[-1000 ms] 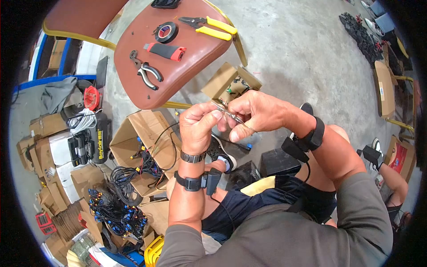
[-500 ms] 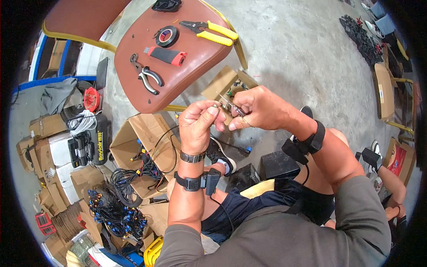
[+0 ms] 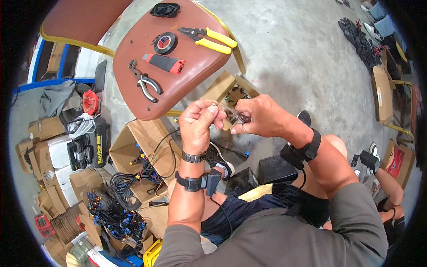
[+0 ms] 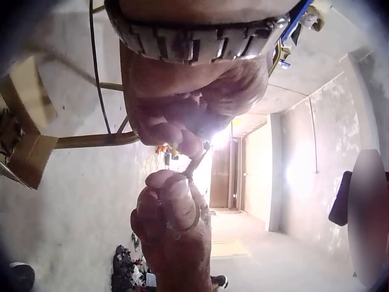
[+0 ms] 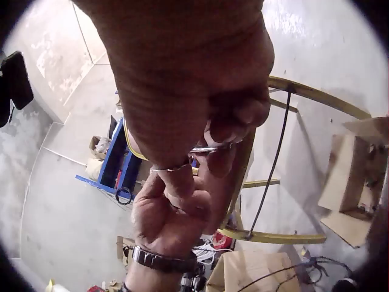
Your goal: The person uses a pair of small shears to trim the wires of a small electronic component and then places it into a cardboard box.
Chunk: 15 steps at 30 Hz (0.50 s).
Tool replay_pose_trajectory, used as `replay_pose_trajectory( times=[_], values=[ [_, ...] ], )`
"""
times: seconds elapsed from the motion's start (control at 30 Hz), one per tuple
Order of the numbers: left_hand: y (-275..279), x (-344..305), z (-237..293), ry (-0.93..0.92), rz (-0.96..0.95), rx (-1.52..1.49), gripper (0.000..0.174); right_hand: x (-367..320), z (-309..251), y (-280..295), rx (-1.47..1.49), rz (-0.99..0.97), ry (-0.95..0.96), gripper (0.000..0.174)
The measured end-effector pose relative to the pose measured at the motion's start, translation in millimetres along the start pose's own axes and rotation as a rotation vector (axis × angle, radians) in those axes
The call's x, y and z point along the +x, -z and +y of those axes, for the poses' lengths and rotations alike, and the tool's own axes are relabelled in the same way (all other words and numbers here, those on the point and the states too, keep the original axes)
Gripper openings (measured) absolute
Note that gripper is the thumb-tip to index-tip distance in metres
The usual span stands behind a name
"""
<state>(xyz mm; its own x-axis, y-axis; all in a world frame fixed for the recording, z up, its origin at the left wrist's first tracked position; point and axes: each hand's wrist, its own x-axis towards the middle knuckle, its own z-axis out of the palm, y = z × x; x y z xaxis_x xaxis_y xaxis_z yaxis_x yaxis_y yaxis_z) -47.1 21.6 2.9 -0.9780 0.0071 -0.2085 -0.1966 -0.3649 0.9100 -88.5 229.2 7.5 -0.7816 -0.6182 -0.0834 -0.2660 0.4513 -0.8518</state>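
My left hand [image 3: 199, 121] is raised over the floor in front of the chair, thumb and fingertips pinching a small piece [image 3: 215, 103] mostly hidden by them. Close on its right, my right hand [image 3: 266, 116] holds a thin silver metal tool [image 5: 213, 148], its fingers curled round it. The tool's exact kind I cannot tell. In the left wrist view a short thin length [image 4: 196, 163] spans the gap between both hands' fingertips. Below the hands, a small open cardboard box [image 3: 219, 87] holds small dark and green parts.
On the brown chair seat [image 3: 133, 104] lie yellow-handled wire strippers [image 3: 215, 42], black tape [image 3: 165, 43], a red-black utility knife [image 3: 164, 63], pliers [image 3: 146, 83] and a black case [image 3: 165, 10]. Cardboard boxes [image 3: 151, 133] and bundled cables [image 3: 115, 218] crowd the left. Another person's arm [image 3: 389, 187] shows at right.
The silver tool lay across both hands' fingertips; my right hand has since drawn slightly right with it, away from the left. My left hand keeps its pinch in nearly the same place.
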Motion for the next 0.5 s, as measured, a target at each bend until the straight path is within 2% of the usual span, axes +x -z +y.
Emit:
replay_pose_trajectory(
  times=[0.27, 0.5],
  values=[
    [-0.2, 8.9, -3.2, -0.030, -0.005, 0.128, 0.013, 1.2, 10.8, 2.3, -0.149, 0.039, 0.024, 0.040],
    [-3.8, 9.0, -2.5, 0.026, 0.017, 0.220, 0.015, 2.4, 11.1, 5.4, -0.222, 0.063, 0.062, 0.033]
  ],
)
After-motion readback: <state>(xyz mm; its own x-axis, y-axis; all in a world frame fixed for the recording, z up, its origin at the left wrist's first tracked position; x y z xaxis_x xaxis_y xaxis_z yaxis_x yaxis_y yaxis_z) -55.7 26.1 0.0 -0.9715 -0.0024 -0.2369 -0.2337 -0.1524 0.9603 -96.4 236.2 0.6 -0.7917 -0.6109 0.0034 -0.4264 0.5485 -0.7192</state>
